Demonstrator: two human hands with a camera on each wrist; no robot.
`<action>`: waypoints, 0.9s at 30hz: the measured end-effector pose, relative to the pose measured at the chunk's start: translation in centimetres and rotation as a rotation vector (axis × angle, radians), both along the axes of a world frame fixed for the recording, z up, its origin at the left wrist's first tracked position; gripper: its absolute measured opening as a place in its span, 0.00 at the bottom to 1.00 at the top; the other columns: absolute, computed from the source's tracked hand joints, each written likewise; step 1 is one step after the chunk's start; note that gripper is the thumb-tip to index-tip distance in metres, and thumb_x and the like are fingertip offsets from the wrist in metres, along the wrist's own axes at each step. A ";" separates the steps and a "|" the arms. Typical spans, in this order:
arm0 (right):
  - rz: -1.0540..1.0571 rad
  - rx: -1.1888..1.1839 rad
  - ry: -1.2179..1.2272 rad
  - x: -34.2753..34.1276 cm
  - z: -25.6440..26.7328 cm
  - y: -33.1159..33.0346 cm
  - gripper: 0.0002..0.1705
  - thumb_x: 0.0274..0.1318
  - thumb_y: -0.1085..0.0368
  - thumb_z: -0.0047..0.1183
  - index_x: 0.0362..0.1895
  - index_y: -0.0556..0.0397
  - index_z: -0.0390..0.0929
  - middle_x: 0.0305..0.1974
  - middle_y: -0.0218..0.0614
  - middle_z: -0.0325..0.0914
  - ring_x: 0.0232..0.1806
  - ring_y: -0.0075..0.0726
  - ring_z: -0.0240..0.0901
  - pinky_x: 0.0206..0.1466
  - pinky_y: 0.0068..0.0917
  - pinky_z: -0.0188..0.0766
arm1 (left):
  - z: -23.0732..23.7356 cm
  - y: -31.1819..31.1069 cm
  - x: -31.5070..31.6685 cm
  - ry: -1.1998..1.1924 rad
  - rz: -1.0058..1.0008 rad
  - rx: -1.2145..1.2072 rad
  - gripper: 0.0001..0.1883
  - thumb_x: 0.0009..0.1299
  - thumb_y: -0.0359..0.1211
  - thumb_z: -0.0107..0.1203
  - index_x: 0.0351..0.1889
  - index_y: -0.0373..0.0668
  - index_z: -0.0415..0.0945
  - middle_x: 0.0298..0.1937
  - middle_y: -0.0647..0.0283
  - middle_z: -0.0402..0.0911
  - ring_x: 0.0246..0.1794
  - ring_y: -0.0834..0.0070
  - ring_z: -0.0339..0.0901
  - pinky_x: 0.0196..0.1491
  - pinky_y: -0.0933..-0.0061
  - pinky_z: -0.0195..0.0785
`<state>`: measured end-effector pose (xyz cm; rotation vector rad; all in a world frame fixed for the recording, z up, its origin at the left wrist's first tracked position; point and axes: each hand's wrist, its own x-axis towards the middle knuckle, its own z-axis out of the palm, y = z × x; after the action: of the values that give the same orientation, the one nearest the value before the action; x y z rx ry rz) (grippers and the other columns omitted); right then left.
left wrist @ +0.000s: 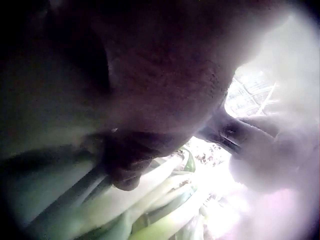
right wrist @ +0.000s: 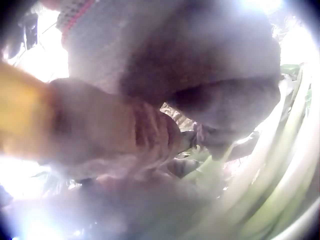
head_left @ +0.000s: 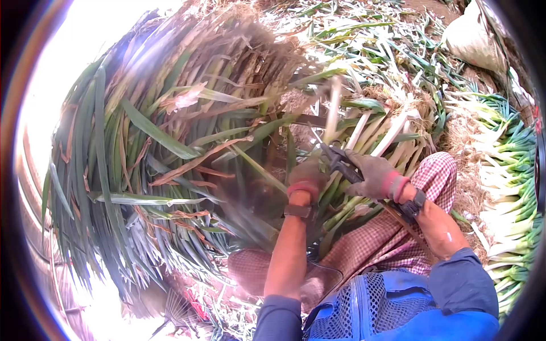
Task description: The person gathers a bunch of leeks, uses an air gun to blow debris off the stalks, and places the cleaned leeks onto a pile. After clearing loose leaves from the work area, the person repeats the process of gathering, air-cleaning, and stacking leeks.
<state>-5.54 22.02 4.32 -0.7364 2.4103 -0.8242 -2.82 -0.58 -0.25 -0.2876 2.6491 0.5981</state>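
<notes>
My left hand (head_left: 307,175), in a dusty work glove with a pinkish cuff, grips a leek (head_left: 332,111) whose pale shank stands up above the fingers. In the left wrist view the curled gloved fingers (left wrist: 127,180) are dark, with whitish leek stems just beneath. My right hand (head_left: 376,177), gloved too, holds dark-handled pruning shears (head_left: 341,162), their tips close beside that pale shank. The right wrist view shows the gloved thumb (right wrist: 155,135) bent toward the other fingers, mostly blurred. Trimmed-looking leeks (head_left: 392,133) lie just beyond both hands.
A tall heap of untrimmed leeks (head_left: 114,153) fills the left side. Cut leaves (head_left: 369,40) litter the ground ahead. Along the right runs a row of cleaned leeks (head_left: 509,210), with a pale sack (head_left: 475,37) behind. Crossed legs in checked cloth (head_left: 364,238) lie below the hands.
</notes>
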 end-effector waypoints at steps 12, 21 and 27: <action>-0.228 0.036 -0.050 -3.0 -0.5 0.1 0.52 0.53 0.52 0.74 0.80 0.47 0.66 0.47 0.54 0.86 0.50 0.57 0.85 0.58 0.44 0.78 | 1.1 8.0 4.0 0.052 -0.049 0.293 0.22 0.69 0.43 0.68 0.55 0.41 0.84 0.49 0.45 0.89 0.51 0.46 0.87 0.54 0.49 0.79; -0.177 -0.160 -0.041 -0.1 -1.5 -2.2 0.57 0.50 0.51 0.75 0.82 0.52 0.62 0.43 0.52 0.86 0.49 0.57 0.86 0.57 0.45 0.78 | 1.3 -15.4 7.3 0.584 0.378 -0.562 0.30 0.67 0.47 0.72 0.64 0.44 0.81 0.60 0.49 0.86 0.60 0.49 0.84 0.64 0.51 0.78; 0.035 -0.076 -0.138 1.5 0.3 -6.2 0.58 0.53 0.46 0.75 0.82 0.55 0.61 0.50 0.52 0.86 0.52 0.59 0.86 0.61 0.47 0.77 | -1.6 -20.8 6.8 0.470 0.470 -0.803 0.39 0.66 0.51 0.72 0.71 0.43 0.72 0.72 0.45 0.75 0.68 0.45 0.78 0.63 0.45 0.77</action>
<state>-4.01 15.82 4.61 -0.7246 2.2486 -0.9260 3.98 -21.34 -1.84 -1.1367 3.1719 -0.3736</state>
